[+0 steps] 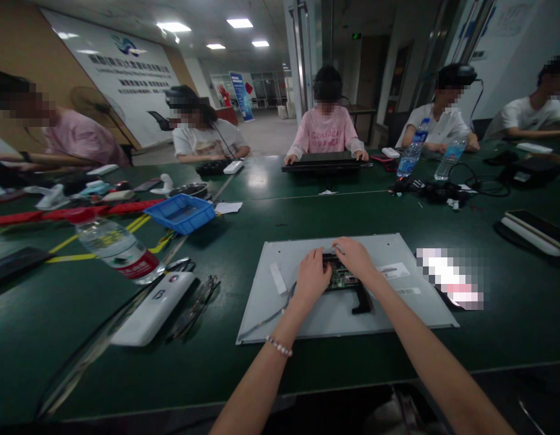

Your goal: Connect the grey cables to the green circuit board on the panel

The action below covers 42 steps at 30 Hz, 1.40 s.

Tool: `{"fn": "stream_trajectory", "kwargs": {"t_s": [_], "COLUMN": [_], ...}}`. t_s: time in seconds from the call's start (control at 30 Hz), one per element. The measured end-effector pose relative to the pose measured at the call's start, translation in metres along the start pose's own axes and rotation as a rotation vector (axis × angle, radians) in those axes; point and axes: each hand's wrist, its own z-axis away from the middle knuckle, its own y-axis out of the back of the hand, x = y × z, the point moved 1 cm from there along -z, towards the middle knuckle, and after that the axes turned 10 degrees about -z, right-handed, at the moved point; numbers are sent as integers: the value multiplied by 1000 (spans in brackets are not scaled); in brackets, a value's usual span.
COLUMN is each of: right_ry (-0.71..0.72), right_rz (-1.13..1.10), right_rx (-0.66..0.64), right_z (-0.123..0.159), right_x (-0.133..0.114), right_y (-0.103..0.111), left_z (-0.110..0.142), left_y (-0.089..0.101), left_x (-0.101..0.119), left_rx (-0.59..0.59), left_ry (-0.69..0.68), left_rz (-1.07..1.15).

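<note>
A grey, flat metal panel [270,308] lies on the table in front of me, looking like the back of a display. At its middle sits a green circuit board [341,279] with a black bracket [362,301] at its near side. My left hand [313,275] is curled around the board's left side, thumb over it. My right hand [353,258] reaches to the far edge, its fingertips bent close to the left ones. Part of the board is hidden beneath both hands. A grey cable [266,322] runs left from under my left hand across the panel.
Left of the panel are glasses [196,308], a white power bank [155,308] and a water bottle [121,251]. A blue tray [182,212] stands farther back. A lit phone [449,278] lies right. Across the table, a person in pink [325,130] touches a black panel [327,162].
</note>
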Motion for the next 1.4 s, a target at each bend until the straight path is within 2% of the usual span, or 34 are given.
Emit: {"fn": "stream_trajectory", "kwargs": {"t_s": [0.13, 0.33, 0.47, 0.6, 0.67, 0.9, 1.27, 1.4], "right_ry": [12, 43, 36, 36, 40, 37, 57, 51], "right_rz": [66, 99, 100, 104, 113, 126, 101, 86], "right_rx": [-117, -186, -170, -59, -42, -205, -215, -236], "right_z": [0, 1, 0, -2, -4, -4, -4, -4], "right_x": [-3, -5, -5, -8, -10, -12, -12, -11], "right_y": [-2, -1, -1, 0, -2, -8, -9, -9], "left_z": [0, 0, 0, -1, -1, 0, -2, -6], "left_y": [0, 1, 1, 1, 1, 2, -4, -10], "left_x": [0, 0, 0, 0, 0, 1, -3, -7], "left_rx": [-6, -2, -1, -2, -10, -8, 30, -15], "left_ry": [-2, -1, 0, 0, 7, 6, -35, -70], "left_rz": [2, 7, 8, 3, -4, -6, 91, 157]}}
